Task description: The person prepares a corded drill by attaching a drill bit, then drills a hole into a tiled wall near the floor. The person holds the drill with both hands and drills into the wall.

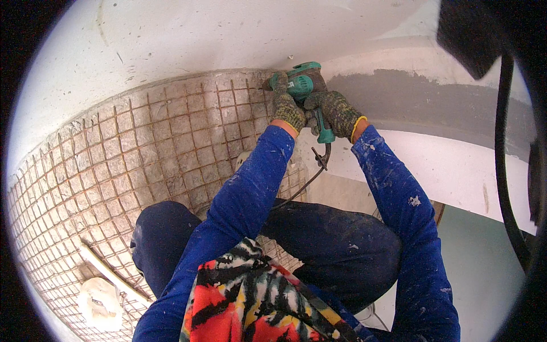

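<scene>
A green and black corded power drill (301, 85) is in both of my hands, held against the base of the white wall at the far edge of the rebar mesh (171, 134). My left hand (286, 107), in a dark speckled knit glove, is closed around the drill's front part. Wearing a matching glove with a yellow cuff, my right hand (337, 114) wraps the rear handle. The black cord (307, 181) leaves the bottom of that handle and runs down past my knee. Whether a bit is fitted, and its tip, I cannot see.
Rusty bars form the grid over rough concrete to the left. A pale strip (117, 273) and a whitish bag-like item (100, 304) lie on it. The white wall (188, 34) curves ahead, with a grey patch (421, 102) at right. A black cable (503, 171) hangs at the right edge.
</scene>
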Demonstrator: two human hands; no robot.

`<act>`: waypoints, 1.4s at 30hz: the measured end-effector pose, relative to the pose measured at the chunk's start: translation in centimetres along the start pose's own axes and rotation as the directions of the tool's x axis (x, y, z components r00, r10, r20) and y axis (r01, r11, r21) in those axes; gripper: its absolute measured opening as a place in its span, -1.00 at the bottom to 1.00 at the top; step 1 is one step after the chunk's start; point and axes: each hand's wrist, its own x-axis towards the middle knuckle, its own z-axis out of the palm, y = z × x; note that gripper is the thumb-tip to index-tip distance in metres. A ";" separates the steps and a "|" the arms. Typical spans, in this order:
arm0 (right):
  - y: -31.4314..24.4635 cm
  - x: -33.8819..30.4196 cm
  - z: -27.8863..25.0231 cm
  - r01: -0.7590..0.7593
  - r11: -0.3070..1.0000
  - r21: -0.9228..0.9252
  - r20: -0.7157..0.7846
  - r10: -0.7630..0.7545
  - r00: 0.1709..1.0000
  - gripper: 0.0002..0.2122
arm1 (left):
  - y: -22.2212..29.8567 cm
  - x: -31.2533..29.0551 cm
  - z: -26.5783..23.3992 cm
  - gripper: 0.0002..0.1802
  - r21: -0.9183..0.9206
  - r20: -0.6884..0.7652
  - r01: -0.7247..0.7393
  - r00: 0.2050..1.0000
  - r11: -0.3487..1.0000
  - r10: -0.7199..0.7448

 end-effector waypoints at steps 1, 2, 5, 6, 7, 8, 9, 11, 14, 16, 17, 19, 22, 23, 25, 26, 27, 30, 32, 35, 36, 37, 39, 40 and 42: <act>0.2 0.1 0.1 0.032 0.989 -0.144 -0.014 -0.034 0.999 -0.71 | 0.0 0.0 0.0 -0.28 -0.011 0.014 0.012 1.000 1.000 -0.012; 0.4 0.3 0.1 0.114 0.975 -0.191 -0.019 -0.120 0.993 -0.71 | 0.0 0.0 0.0 -0.28 -0.011 0.007 0.012 1.000 1.000 -0.012; 1.1 0.6 0.2 0.092 0.979 -0.184 -0.015 -0.097 0.995 -0.71 | 0.1 0.0 0.1 -0.27 -0.014 -0.001 0.009 1.000 1.000 -0.009; 1.2 0.7 0.2 0.081 0.984 -0.161 -0.014 -0.084 0.996 -0.71 | 0.1 0.1 0.1 -0.27 -0.014 0.007 0.006 1.000 1.000 -0.005; 1.4 0.6 0.2 0.105 0.973 -0.206 -0.022 -0.112 0.993 -0.72 | 0.1 0.1 0.1 -0.27 -0.015 -0.014 0.014 1.000 1.000 -0.014; 1.5 0.6 0.2 0.146 0.948 -0.283 -0.032 -0.162 0.986 -0.72 | 0.1 0.1 0.1 -0.28 -0.016 -0.003 0.009 1.000 1.000 -0.009; 1.6 0.6 0.2 0.214 0.881 -0.423 -0.038 -0.253 0.967 -0.73 | 0.2 0.1 0.1 -0.28 -0.016 -0.019 0.016 1.000 1.000 -0.016; 1.6 0.6 0.3 0.256 0.839 -0.480 -0.032 -0.308 0.951 -0.75 | 0.2 -0.1 0.1 -0.28 -0.026 -0.024 0.035 0.999 0.999 -0.036; 1.5 0.7 0.4 0.177 0.950 -0.259 -0.021 -0.189 0.982 -0.76 | 0.3 -0.4 0.1 -0.29 -0.022 -0.020 0.046 0.999 0.999 -0.046; 1.3 0.9 0.4 0.053 0.990 -0.131 -0.011 -0.055 0.998 -0.76 | 0.3 -0.5 0.2 -0.29 0.027 -0.050 0.014 0.999 1.000 -0.013; 1.2 0.9 0.4 0.018 1.000 -0.019 -0.002 -0.018 1.000 -0.76 | 0.3 -0.5 0.2 -0.29 0.025 -0.034 0.015 0.999 1.000 -0.015; 1.1 0.9 0.4 -0.082 0.990 0.119 0.018 0.080 0.997 -0.75 | 0.3 -0.4 0.2 -0.29 0.014 -0.004 0.022 1.000 1.000 -0.022; 0.8 0.6 0.3 0.208 0.883 -0.421 -0.021 -0.239 0.971 -0.74 | 0.4 -0.1 0.3 -0.28 -0.018 -0.004 0.009 1.000 1.000 -0.009; 0.7 0.5 0.3 0.236 0.871 -0.431 -0.025 -0.273 0.962 -0.73 | 0.4 -0.1 0.3 -0.29 -0.026 0.045 0.001 0.999 1.000 0.001; 0.5 0.4 0.3 0.227 0.856 -0.464 -0.029 -0.271 0.962 -0.72 | 0.5 -0.2 0.3 -0.29 -0.024 -0.001 0.027 1.000 0.999 -0.027; 0.4 0.3 0.3 0.260 0.835 -0.485 -0.020 -0.308 0.951 -0.74 | 0.5 -0.4 0.4 -0.30 -0.019 0.014 0.018 1.000 1.000 -0.017; 0.4 0.3 0.3 0.283 0.814 -0.506 -0.022 -0.341 0.940 -0.75 | 0.5 -0.6 0.4 -0.31 -0.002 -0.003 0.015 1.000 1.000 -0.015; 0.2 0.2 0.5 0.303 0.829 -0.471 -0.029 -0.358 0.933 -0.77 | 0.6 -1.2 0.8 -0.33 0.009 -0.009 0.002 1.000 1.000 -0.002; 0.2 0.3 0.5 0.284 0.868 -0.407 -0.034 -0.325 0.945 -0.78 | 0.7 -1.4 1.0 -0.34 -0.003 -0.017 0.009 1.000 1.000 -0.009; 0.4 0.5 0.6 0.221 0.924 -0.312 -0.033 -0.243 0.969 -0.78 | 0.8 -1.4 1.0 -0.33 -0.013 -0.032 0.028 0.999 1.000 -0.028; 0.4 0.6 0.5 0.196 0.937 -0.290 -0.031 -0.214 0.976 -0.78 | 0.8 -1.4 0.9 -0.32 -0.002 -0.021 0.022 1.000 1.000 -0.022; 0.5 0.6 0.5 0.201 0.924 -0.324 -0.030 -0.223 0.974 -0.77 | 0.7 -1.3 0.8 -0.32 0.003 -0.035 0.027 0.999 1.000 -0.027; 0.7 0.8 0.3 0.240 0.863 -0.445 -0.025 -0.279 0.960 -0.74 | 0.7 -1.1 0.5 -0.30 -0.001 -0.005 0.024 1.000 1.000 -0.024; 0.8 0.8 0.3 0.251 0.807 -0.535 -0.015 -0.306 0.952 -0.72 | 0.7 -1.0 0.4 -0.29 -0.010 -0.015 0.037 0.999 0.999 -0.037; 1.1 0.9 0.2 0.302 0.781 -0.546 0.000 -0.360 0.933 -0.72 | 0.8 -0.8 0.3 -0.28 -0.003 0.009 0.022 1.000 1.000 -0.022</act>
